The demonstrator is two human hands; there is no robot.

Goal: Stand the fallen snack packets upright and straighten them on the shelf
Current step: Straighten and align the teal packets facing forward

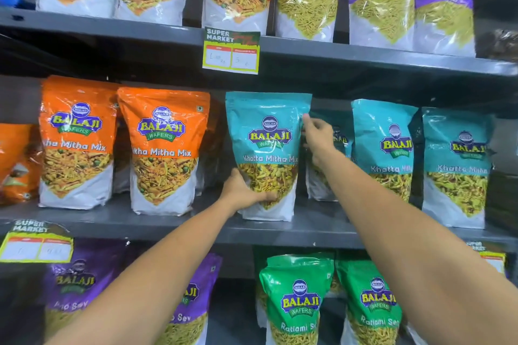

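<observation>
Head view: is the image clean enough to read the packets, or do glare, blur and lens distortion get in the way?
Head view: the central teal Khatta Mitha Mix packet reads sharply; glare streaks the glossy orange Tikha Mitha Mix packet; the grey metal shelf edge bows from wide-angle distortion; the purple Aloo Sev packet at lower left sits dim and soft.

Left hand (244, 190) cupped low, right hand (318, 138) raised, fingers (308, 120) pinched, arms outstretched
</observation>
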